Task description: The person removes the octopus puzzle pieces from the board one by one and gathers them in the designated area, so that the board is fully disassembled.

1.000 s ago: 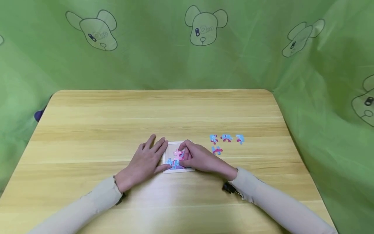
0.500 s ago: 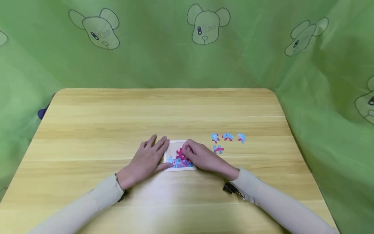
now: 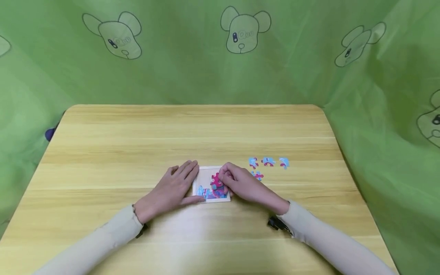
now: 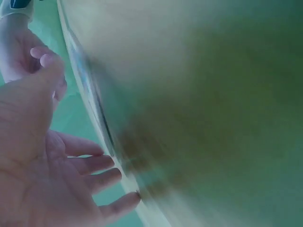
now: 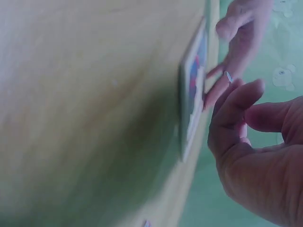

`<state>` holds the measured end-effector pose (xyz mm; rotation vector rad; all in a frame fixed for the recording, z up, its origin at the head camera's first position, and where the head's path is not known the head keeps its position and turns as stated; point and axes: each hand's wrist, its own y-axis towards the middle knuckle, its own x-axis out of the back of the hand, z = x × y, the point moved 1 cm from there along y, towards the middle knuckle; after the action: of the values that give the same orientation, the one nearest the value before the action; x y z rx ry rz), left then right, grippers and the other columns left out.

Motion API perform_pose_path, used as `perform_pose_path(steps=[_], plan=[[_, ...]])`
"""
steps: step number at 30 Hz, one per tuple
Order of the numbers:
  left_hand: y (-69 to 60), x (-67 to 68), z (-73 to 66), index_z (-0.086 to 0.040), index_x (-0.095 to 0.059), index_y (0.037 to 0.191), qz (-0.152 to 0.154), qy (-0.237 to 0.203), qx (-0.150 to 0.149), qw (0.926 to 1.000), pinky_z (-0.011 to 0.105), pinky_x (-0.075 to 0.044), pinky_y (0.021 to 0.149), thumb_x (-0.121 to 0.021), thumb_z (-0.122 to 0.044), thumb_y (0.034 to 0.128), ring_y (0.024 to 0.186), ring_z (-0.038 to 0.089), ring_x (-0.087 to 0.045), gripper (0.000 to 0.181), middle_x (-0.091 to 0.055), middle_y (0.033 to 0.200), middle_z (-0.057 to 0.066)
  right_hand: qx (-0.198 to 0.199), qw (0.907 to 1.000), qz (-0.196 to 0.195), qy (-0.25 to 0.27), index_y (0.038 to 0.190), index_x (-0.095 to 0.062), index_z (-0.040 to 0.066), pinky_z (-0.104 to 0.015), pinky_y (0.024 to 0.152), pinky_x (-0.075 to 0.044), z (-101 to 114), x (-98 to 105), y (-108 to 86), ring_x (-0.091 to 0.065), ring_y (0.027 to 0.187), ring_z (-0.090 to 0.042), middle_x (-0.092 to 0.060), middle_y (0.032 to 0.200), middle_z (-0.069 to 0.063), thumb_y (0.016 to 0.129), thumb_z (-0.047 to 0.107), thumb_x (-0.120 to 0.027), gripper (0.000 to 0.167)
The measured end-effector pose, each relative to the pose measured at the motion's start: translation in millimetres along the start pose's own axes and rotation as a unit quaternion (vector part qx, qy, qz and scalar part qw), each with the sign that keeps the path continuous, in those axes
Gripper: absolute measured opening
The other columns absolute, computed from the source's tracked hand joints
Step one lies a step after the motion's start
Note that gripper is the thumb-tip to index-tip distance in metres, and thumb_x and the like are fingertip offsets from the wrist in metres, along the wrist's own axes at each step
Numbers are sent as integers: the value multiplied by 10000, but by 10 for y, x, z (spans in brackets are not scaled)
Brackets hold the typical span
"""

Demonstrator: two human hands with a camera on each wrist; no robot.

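Observation:
In the head view a small white-edged tray (image 3: 211, 201) lies on the table, with blue, purple and pink pieces along its near side. My left hand (image 3: 171, 187) lies flat against its left edge, fingers straight and thumb at the near rim. Over the tray's right side my right hand (image 3: 245, 184) pinches a red puzzle piece (image 3: 215, 181) between thumb and forefinger. The right wrist view shows the curled fingers of my right hand (image 5: 251, 137) beside the tray (image 5: 185, 118); a sliver of the piece (image 5: 228, 76) sticks out past them.
Several loose blue and red pieces, among them one at the far right (image 3: 284, 162) and one partly behind the right hand (image 3: 258, 175), lie on the wooden table (image 3: 192, 133). A green curtain (image 3: 185, 61) with bear drawings hangs behind.
The piece in my right hand has turned from its pink face to red and shifted slightly right over the tray. My left hand's fingers have drawn closer together.

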<state>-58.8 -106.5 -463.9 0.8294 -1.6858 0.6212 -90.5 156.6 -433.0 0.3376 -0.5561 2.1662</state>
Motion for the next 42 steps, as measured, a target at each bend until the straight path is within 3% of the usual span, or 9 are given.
perform_pose_path(steps=[4, 8, 14, 20, 33, 36, 42], plan=[[-26, -1, -26, 73, -359, 1659, -34, -154, -183, 9997, 648, -392, 1167, -675, -721, 978, 1582, 415, -342, 1092, -346, 1717, 257, 81, 9995, -123, 275, 1135, -639, 27, -380, 663, -615, 15, 124, -57, -693, 729, -299, -703, 856, -128, 1157, 146, -561, 144], [-49, -4, -34, 85, -393, 1639, -73, -49, -321, 9994, 645, -389, 1164, -715, -644, 995, 1566, 416, -370, 1024, -379, 1700, 257, 54, 9983, -350, 453, 1146, -645, 6, -411, 689, -632, -17, 269, -132, -707, 769, -342, -710, 913, -172, 1144, 121, -580, 133], [-53, 6, -29, 82, -423, 1626, -102, 5, -354, 9993, 632, -383, 1170, -726, -624, 998, 1563, 401, -382, 992, -400, 1693, 243, -75, 9949, -788, 628, 1170, -675, -9, -363, 669, -629, -170, 436, -277, -712, 768, -319, -731, 949, -179, 1125, 134, -626, 158], [-42, 18, -45, -5, -488, 1626, -13, -107, -432, 9990, 678, -382, 1153, -722, -589, 1015, 1551, 452, -376, 877, -384, 1689, 275, -10, 9895, -1279, 680, 1187, -712, -2, -350, 662, -623, -306, 544, -414, -719, 759, -340, -751, 917, -144, 1096, 146, -690, 175], [-59, 17, -44, -62, -522, 1625, 19, -53, -475, 9989, 677, -373, 1156, -714, -560, 1033, 1549, 475, -369, 797, -368, 1691, 292, -111, 9813, -1688, 923, 1207, -722, -12, -286, 663, -592, -502, 701, -635, -764, 841, -286, -755, 1001, -163, 1075, 141, -724, 202], [-62, 14, -39, -71, -526, 1625, 22, -66, -475, 9988, 677, -372, 1155, -714, -556, 1034, 1551, 475, -366, 788, -367, 1691, 291, -189, 9799, -1776, 888, 1243, -716, -8, -271, 634, -567, -563, 748, -696, -757, 850, -279, -749, 1019, -167, 1078, 168, -725, 241], [-54, -5, -34, -105, -523, 1636, 67, -143, -458, 9988, 670, -355, 1172, -700, -561, 1043, 1568, 466, -339, 769, -358, 1701, 280, -437, 9790, -1918, 531, 1320, -709, 43, -274, 533, -488, -668, 861, -818, -638, 704, -238, -744, 966, -168, 1096, 225, -704, 289]])
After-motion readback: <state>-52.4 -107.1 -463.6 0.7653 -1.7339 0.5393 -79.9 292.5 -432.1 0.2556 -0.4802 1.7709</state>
